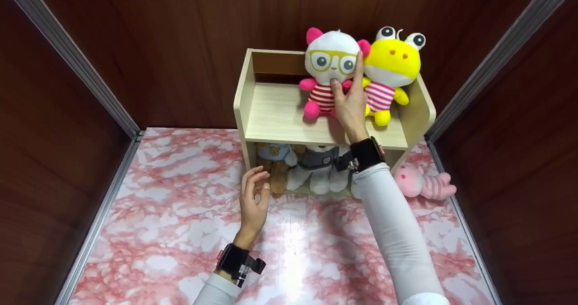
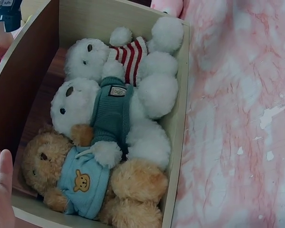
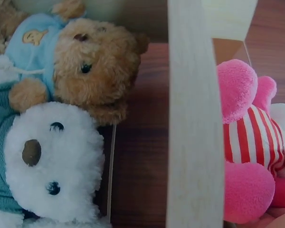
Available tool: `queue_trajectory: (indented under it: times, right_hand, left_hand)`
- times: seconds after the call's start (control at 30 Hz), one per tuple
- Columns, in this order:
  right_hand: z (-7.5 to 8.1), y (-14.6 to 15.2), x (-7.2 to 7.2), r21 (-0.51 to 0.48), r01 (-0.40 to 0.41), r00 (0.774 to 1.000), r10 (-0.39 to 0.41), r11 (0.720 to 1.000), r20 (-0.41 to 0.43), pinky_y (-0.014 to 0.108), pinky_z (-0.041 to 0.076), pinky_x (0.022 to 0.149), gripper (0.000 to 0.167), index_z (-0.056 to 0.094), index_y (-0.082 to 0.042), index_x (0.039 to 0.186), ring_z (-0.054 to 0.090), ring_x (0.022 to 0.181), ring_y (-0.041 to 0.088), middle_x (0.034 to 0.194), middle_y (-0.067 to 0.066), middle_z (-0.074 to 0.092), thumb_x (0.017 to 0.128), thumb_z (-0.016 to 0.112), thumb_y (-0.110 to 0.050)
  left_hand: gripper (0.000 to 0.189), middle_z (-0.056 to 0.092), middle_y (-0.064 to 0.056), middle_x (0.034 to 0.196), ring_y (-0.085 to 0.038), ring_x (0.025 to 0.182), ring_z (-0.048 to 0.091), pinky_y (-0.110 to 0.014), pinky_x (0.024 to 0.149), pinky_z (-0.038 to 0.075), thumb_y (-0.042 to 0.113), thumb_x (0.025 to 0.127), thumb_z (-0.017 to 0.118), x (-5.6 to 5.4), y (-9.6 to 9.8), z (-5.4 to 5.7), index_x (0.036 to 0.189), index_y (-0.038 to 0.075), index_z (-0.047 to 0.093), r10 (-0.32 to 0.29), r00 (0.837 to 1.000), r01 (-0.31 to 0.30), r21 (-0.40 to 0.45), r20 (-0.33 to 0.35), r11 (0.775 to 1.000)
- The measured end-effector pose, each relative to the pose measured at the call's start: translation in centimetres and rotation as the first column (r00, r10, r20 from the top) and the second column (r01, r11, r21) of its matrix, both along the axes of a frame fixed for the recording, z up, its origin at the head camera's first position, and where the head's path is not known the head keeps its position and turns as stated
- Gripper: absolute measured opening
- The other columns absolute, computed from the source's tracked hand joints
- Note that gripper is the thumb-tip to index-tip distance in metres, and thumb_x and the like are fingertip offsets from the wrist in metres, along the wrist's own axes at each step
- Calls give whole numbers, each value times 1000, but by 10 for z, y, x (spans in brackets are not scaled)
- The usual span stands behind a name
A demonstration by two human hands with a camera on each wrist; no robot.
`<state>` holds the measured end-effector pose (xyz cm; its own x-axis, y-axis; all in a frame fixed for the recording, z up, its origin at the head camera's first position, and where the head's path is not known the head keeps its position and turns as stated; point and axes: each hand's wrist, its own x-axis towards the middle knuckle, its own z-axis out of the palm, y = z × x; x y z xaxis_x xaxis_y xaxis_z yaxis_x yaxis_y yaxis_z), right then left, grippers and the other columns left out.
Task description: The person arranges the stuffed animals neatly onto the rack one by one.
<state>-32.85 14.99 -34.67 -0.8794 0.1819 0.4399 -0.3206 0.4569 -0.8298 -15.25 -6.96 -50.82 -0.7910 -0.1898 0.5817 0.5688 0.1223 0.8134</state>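
Note:
On the upper shelf sits a pink and white plush panda [image 1: 321,98] with yellow glasses and a red-striped body. My right hand [image 1: 352,104] grips it at its right side, thumb on the front below the chin, other fingers partly hidden. Close on its right is a yellow plush frog [image 1: 392,61] in a pink-striped top, leaning by the shelf's side wall. My left hand [image 1: 254,201] hovers with relaxed fingers by the lower left edge of the shelf, holding nothing. Nearest to it is a brown teddy bear [image 2: 88,183] in a light blue top on the lower level.
The two-level wooden shelf [image 1: 289,110] stands against a dark wood panel. Beside the brown bear lie a white bear [image 2: 76,104] in a green top and another white bear [image 2: 85,57] in red stripes. A pink plush toy [image 1: 422,183] lies on the marbled surface at right.

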Motion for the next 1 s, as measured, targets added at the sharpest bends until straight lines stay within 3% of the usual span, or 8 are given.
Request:
queue_trajectory:
  times: [0.1, 0.23, 0.37, 0.5, 0.67, 0.8, 1.0]
  right_hand:
    - [0, -2, 2, -4, -15, 1000, 15, 1000, 9, 23, 35, 110, 86, 5, -36, 167, 51, 132, 17, 160, 11, 42, 105, 62, -27]
    - [-1, -2, 6, 7, -13, 1000, 13, 1000, 7, 26, 33, 113, 87, 5, -35, 168, 50, 135, 18, 161, 12, 41, 104, 64, -31]
    - [-3, 1, 12, 21, 1, 1000, -1, 1000, -6, 27, 33, 113, 85, 9, -35, 168, 49, 135, 17, 163, 10, 38, 104, 64, -30]
    - [-4, 8, 19, 3, -40, 997, 40, 999, -62, 24, 31, 116, 80, 17, -27, 168, 44, 139, 14, 165, 7, 36, 103, 64, -20]
    - [-10, 18, 44, -88, -112, 979, 95, 990, -183, 35, 42, 114, 67, 33, -7, 162, 54, 131, 29, 154, 19, 44, 102, 62, -5]
    - [-18, 28, 64, -126, -149, 958, 111, 981, -264, 49, 42, 114, 59, 40, 1, 156, 54, 131, 42, 155, 22, 43, 101, 63, -3]
    - [-35, 43, 92, -143, -203, 915, 136, 969, -379, 46, 44, 112, 49, 45, 6, 150, 55, 129, 44, 151, 24, 48, 103, 59, -2]
  left_hand:
    - [25, 49, -31, 139, -33, 118, 59, -24, 92, 51, -13, 99, 54, 0, 0, 1, 123, -13, 59, -2, 1000, 2, 1, 0, 1000]
    - [26, 50, -29, 139, -30, 119, 59, -28, 91, 51, -11, 99, 55, 0, 0, 2, 124, -9, 61, -10, 999, 10, 7, 30, 1000]
    - [26, 50, -25, 141, -28, 119, 59, -37, 92, 51, -7, 101, 55, -2, 1, 3, 126, -7, 61, -30, 996, 27, 30, 88, 999]
    - [26, 51, -25, 140, -31, 119, 59, -32, 91, 51, -5, 101, 55, -3, 1, 5, 126, -8, 61, -39, 995, 35, 43, 93, 998]
    - [28, 52, -31, 136, -36, 118, 59, -26, 92, 51, -9, 98, 55, -2, 1, 2, 126, -11, 60, -60, 997, 57, 53, 47, 997]
    - [30, 52, -34, 134, -39, 117, 59, -28, 94, 52, -11, 96, 54, -2, 0, -1, 126, -15, 59, -87, 996, 85, 66, 19, 994]
    - [29, 56, -33, 125, -32, 114, 62, -29, 95, 53, -11, 95, 53, -4, -3, -5, 123, -16, 58, -97, 995, 99, 94, -24, 991]
